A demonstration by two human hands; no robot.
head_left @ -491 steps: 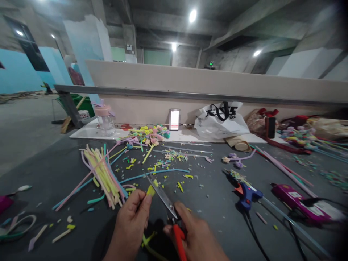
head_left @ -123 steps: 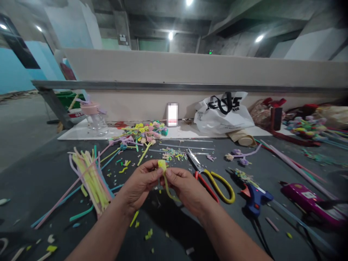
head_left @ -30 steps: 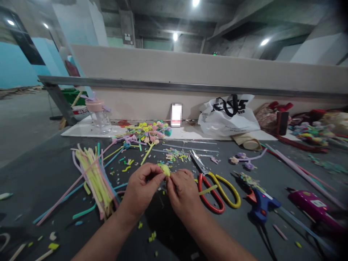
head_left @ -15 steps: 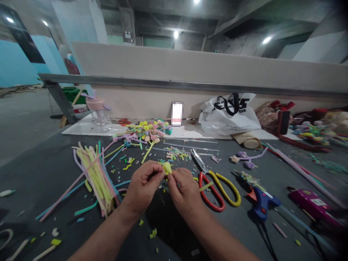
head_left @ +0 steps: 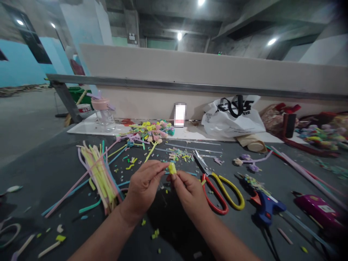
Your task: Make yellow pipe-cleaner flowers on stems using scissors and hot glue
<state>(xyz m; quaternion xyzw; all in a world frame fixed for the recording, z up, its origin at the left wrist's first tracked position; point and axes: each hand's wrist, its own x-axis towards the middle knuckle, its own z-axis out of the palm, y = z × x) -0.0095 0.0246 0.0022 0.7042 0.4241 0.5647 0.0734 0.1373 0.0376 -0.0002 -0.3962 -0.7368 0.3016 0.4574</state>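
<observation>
A small yellow pipe-cleaner flower bud (head_left: 172, 168) is held up above the dark table, between my two hands. My right hand (head_left: 190, 188) pinches its lower part between thumb and forefinger. From the other side, my left hand (head_left: 146, 183) has its fingers closed together, the tips at the bud's upper left edge. A yellow stem pokes out behind my right hand. Just right of that hand lie open scissors (head_left: 207, 173) with one red and one yellow handle. To the left is a bundle of pastel pipe cleaners (head_left: 99, 177).
Pipe-cleaner flowers (head_left: 152, 130) are piled behind my hands, with cut scraps (head_left: 181, 155) nearer. A blue glue gun (head_left: 268, 207) and a purple one (head_left: 317, 206) lie at right. At the back stand a clear bottle (head_left: 104, 116), a phone (head_left: 179, 115) and a white bag (head_left: 233, 117).
My left fingers have straightened along the bud's upper side, where they were curled at it before. The bud now stands more upright. The whole view has shifted slightly.
</observation>
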